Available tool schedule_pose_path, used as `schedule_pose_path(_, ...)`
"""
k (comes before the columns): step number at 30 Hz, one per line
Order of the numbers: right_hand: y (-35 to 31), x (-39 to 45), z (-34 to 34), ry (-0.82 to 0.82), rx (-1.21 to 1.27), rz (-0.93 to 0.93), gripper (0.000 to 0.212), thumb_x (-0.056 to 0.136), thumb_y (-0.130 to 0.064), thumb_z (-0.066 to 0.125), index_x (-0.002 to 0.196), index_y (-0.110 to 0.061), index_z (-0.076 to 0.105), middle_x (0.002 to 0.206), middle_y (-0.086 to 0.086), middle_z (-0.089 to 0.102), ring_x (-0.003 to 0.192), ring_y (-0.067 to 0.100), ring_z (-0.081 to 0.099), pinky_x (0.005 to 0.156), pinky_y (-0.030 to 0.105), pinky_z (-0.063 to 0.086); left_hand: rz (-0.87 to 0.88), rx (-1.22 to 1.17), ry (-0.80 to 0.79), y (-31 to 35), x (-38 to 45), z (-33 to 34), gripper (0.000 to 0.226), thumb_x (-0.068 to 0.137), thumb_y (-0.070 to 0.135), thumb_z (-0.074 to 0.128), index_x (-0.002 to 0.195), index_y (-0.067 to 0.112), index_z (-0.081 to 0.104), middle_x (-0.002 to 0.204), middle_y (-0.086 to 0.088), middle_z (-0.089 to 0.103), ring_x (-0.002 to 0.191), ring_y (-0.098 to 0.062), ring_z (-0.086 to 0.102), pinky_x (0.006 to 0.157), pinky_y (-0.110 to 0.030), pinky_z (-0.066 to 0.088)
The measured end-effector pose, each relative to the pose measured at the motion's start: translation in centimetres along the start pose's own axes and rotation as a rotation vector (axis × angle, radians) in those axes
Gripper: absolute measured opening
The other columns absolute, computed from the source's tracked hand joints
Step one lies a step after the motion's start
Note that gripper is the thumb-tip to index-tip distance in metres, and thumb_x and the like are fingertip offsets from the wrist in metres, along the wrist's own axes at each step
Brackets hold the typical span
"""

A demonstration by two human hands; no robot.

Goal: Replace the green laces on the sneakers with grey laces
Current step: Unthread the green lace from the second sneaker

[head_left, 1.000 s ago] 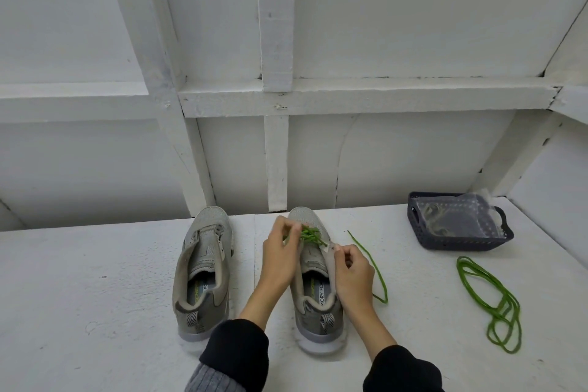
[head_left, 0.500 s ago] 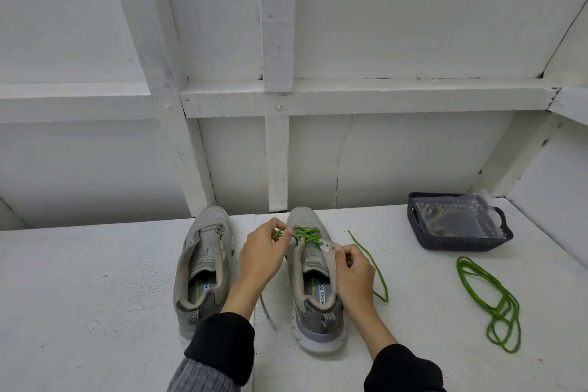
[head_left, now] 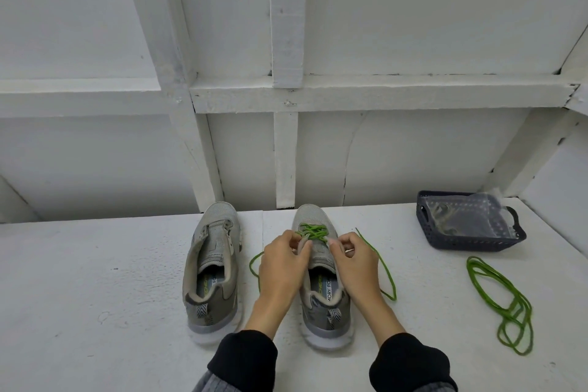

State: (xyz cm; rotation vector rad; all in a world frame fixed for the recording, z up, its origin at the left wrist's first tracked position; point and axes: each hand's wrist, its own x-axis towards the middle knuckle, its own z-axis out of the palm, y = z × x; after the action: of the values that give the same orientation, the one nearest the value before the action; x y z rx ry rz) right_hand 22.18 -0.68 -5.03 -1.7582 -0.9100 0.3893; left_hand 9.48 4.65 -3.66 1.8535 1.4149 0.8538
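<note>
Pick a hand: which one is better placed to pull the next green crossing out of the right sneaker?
Left, probably. The left hand has its fingertips at the green lace crossings on the right sneaker. The right hand is pinching at the sneaker's eyelet edge, steadying it.

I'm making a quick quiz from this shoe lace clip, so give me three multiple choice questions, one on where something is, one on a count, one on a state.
1. Where does the loose green lace lie?
A. Inside the basket
B. On the table, nearer than the basket
C. Across the left sneaker

2. How many sneakers stand on the table?
A. One
B. Two
C. Three

3. What state is the left sneaker in?
A. No lace
B. Green lace
C. Grey lace

Answers:
B, it is coiled in front of the dark basket.
B, the left one and the right sneaker stand side by side.
A, its eyelets are bare, while both hands work the other shoe's lace.
</note>
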Motion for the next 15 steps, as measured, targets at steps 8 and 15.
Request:
schedule_pose_path(8,0.2,0.7,-0.9,0.096,-0.079,0.08,0.026,0.088,-0.016,0.067,0.067,-0.003,0.059,0.063,0.008,0.061,0.056,0.013,0.048,0.052,0.011,0.038,-0.1,-0.127,0.085,-1.2,0.3,-0.8,0.017,0.089,0.027,0.065,0.077,0.014,0.068,0.07,0.008,0.066,0.069,-0.008,0.061,0.059,-0.019,0.041)
schedule_pose_path(15,-0.6,0.5,-1.2,0.038,-0.092,0.059,0.02,0.088,-0.017,0.066,0.073,-0.004,0.061,0.065,0.004,0.062,0.06,0.016,0.053,0.052,0.01,0.039,-0.119,-0.199,0.064,-1.8,0.4,-0.9,0.016,0.087,0.028,0.066,0.076,0.017,0.07,0.066,0.007,0.067,0.068,-0.009,0.064,0.067,-0.032,0.054)
